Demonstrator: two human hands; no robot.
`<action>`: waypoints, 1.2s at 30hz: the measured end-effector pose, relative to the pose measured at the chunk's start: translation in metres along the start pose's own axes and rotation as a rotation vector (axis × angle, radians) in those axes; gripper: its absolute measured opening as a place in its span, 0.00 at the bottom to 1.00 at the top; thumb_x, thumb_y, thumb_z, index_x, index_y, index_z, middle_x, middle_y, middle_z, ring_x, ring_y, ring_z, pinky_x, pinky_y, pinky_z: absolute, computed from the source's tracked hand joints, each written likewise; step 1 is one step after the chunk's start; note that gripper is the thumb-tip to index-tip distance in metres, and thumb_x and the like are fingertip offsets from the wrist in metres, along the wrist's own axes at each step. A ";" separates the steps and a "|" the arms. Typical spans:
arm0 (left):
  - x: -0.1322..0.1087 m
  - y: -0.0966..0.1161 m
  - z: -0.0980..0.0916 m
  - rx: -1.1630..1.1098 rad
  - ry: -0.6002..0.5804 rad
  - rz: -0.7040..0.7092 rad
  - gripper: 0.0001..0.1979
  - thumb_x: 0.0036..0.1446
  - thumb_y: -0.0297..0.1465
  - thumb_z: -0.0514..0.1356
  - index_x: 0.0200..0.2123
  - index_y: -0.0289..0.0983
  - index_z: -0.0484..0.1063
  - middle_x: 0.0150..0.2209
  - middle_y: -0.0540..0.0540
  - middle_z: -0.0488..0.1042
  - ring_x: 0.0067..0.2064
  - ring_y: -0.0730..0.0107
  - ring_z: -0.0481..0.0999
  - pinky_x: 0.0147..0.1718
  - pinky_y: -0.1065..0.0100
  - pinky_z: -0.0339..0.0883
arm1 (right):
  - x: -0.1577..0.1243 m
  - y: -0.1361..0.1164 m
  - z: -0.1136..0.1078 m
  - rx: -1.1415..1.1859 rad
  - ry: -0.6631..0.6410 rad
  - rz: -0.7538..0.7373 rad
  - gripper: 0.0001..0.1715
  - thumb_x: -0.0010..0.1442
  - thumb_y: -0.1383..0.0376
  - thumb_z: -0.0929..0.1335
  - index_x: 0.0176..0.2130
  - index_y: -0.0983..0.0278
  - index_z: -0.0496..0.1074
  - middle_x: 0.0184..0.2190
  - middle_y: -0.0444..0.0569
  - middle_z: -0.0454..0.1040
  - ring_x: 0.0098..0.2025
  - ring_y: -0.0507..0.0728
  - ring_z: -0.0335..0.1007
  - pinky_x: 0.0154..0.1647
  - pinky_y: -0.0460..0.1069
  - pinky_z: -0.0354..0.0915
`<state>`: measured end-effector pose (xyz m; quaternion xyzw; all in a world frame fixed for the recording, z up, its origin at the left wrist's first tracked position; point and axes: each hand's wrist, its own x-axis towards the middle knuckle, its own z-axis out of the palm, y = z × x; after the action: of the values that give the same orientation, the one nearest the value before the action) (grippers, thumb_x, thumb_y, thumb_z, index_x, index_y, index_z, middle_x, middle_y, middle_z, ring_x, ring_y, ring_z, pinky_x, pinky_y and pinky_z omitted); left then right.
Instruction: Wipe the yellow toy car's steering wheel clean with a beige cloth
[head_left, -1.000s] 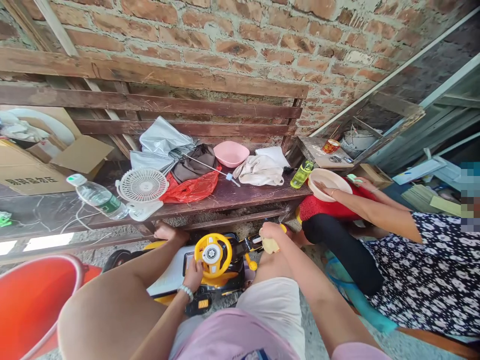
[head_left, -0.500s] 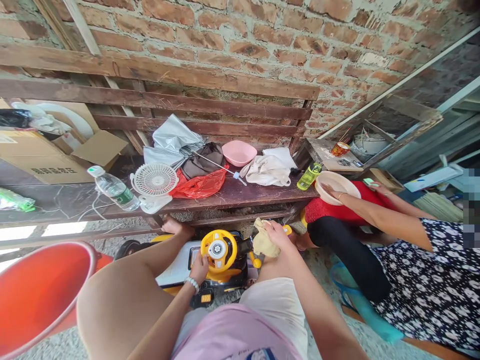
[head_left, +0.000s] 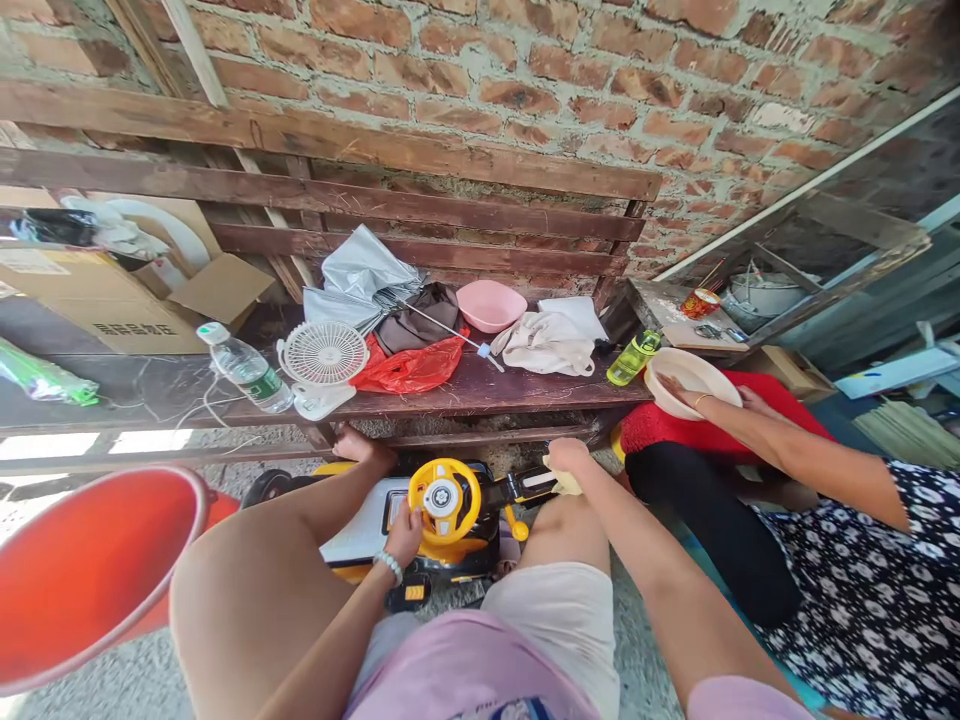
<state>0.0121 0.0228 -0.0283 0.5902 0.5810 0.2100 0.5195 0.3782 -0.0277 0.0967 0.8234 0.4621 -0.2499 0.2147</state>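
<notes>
A yellow and black toy ride-on car [head_left: 450, 545] stands on the ground between my knees. My left hand [head_left: 405, 530] grips the rim of its yellow steering wheel [head_left: 444, 497]. My right hand [head_left: 568, 462] is closed on a pale yellow cloth [head_left: 564, 484] pressed against the car's right front part. My bare left foot rests near the car's front, under the bench.
A wooden bench [head_left: 480, 390] ahead holds a water bottle [head_left: 246, 367], a small white fan [head_left: 322, 356], a red bag [head_left: 411, 366], a pink bowl [head_left: 491, 304], white cloths and a green bottle [head_left: 632, 358]. An orange tub [head_left: 82, 570] sits left. Another person on the right touches a white bowl [head_left: 690, 378].
My right hand lifted the cloth off the car half a second ago, then pressed it back down on the car's right front. The view has shifted slightly left.
</notes>
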 end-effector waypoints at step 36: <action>-0.006 0.011 0.001 0.045 0.017 -0.074 0.13 0.59 0.43 0.56 0.28 0.43 0.61 0.22 0.53 0.69 0.28 0.63 0.74 0.34 0.62 0.70 | -0.038 0.007 0.069 0.195 0.308 -0.021 0.20 0.70 0.58 0.62 0.44 0.62 0.81 0.49 0.56 0.76 0.51 0.60 0.73 0.50 0.49 0.63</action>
<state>0.0170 0.0196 -0.0172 0.5782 0.6114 0.1825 0.5084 0.3530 -0.0959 0.0668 0.8640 0.4715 -0.1667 0.0577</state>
